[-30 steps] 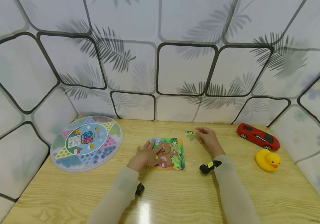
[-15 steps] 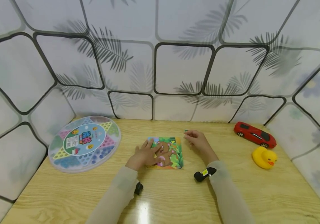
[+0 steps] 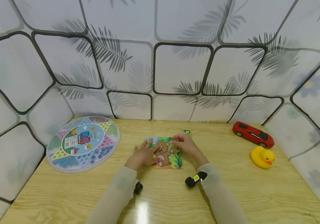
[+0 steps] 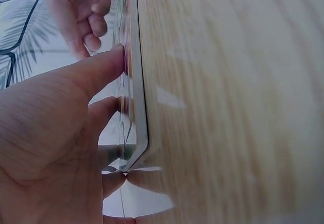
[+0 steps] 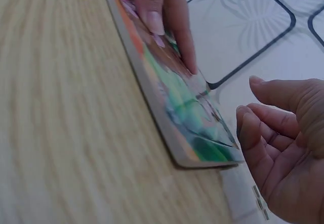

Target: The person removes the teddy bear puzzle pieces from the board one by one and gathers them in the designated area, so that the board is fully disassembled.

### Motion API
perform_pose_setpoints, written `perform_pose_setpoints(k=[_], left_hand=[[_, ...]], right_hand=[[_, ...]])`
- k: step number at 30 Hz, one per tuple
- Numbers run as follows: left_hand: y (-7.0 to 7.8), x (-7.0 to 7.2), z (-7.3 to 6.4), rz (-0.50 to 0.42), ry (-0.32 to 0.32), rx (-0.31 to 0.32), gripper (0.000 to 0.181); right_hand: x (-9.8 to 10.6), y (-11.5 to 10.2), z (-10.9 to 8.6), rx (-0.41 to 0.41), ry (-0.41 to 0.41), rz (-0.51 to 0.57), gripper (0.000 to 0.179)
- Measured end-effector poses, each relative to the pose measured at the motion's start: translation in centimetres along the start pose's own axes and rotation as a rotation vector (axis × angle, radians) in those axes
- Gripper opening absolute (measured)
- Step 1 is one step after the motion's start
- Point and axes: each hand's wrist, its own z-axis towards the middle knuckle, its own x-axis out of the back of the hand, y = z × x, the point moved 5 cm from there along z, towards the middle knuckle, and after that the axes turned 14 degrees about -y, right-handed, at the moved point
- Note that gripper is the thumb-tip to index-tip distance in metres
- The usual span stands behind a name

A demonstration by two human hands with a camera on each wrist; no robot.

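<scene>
A square jigsaw puzzle (image 3: 164, 155) with a brown bear on a leafy background lies on the wooden table. My left hand (image 3: 144, 155) rests on its left part, fingers spread; the left wrist view shows the thumb (image 4: 104, 69) on the picture. Over the puzzle's top right corner is my right hand (image 3: 186, 144), fingertips right at the picture in the head view. In the right wrist view its thumb and loosely bent fingers (image 5: 248, 133) stand apart with nothing between them. Behind that hand lies a loose puzzle piece (image 3: 187, 131), green with a yellow patch, partly hidden.
On the left lies a round Chinese checkers set (image 3: 84, 144) in clear packaging. A red toy car (image 3: 253, 134) and a yellow rubber duck (image 3: 262, 157) stand at the right. A patterned cloth wall (image 3: 182, 68) closes off the table's back and sides.
My right hand has moved left, away from the loose piece, to the puzzle's top right corner. The piece remains on the table. My left hand stays on the puzzle.
</scene>
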Motion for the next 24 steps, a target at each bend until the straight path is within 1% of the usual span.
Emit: perform_pose_setpoints(k=[3,8,16,22,24], left_hand=[[0.0,0.0,0.0,0.001,0.000,0.004,0.068],[0.0,-0.1,0.1,0.015,-0.001,0.006,0.068],[-0.2,-0.1,0.2,0.024,0.001,0.009,0.069],[-0.5,0.0,0.2,0.013,0.015,-0.018,0.075],[-0.6,0.1,0.2,0.010,0.020,-0.031,0.078]], right_hand=[[-0.7,0.1,0.2,-0.032,-0.019,-0.025,0.033],[-1.2,0.3,0.3,-0.074,0.003,-0.058,0.035],[-1.5,0.3,0.4,-0.064,0.012,-0.161,0.037],[-1.5,0.3,0.5,-0.059,0.016,-0.198,0.034],[-1.5,0.4,0.5,-0.065,0.017,-0.193,0.033]])
